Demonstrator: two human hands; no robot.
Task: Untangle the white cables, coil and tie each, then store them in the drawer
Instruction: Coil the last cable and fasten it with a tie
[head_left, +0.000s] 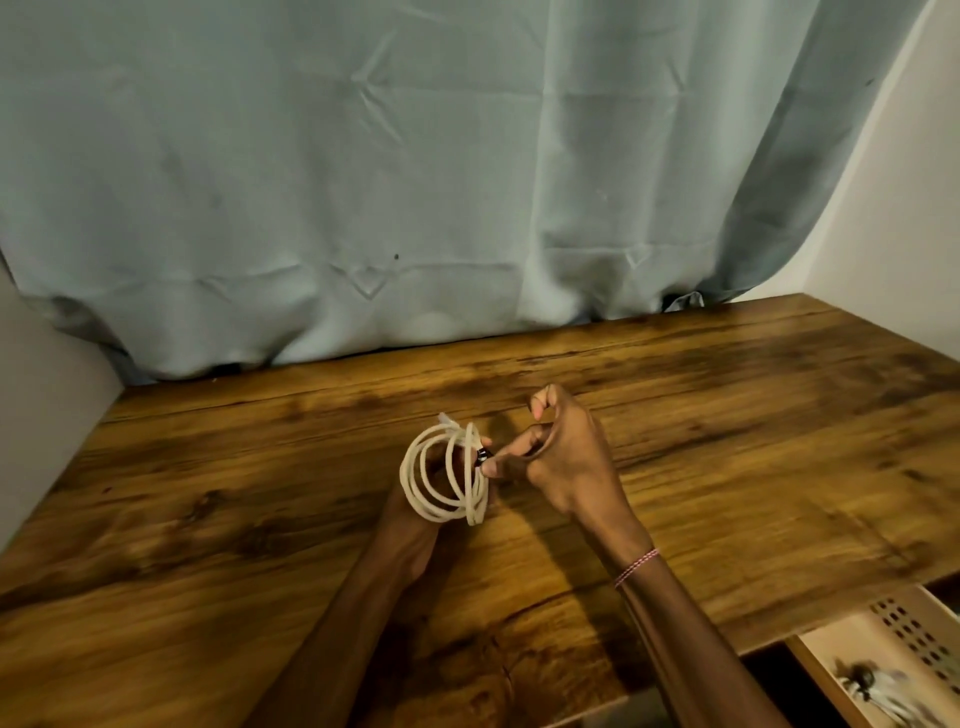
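Note:
A white cable (415, 480) is wound into a coil of several loops, held above the middle of the wooden table (727, 441). My left hand (410, 519) grips the coil from below and behind, mostly hidden by the loops. My right hand (561, 467) is just right of the coil, and its thumb and forefinger pinch a small dark tie (483, 456) at the coil's right side. The open drawer (883, 670) shows at the bottom right, with a blurred white bundle (878, 691) lying in it.
A pale blue curtain (415, 182) hangs behind the table's far edge. White walls stand at the left and right. The drawer has a perforated pale side wall (914, 634).

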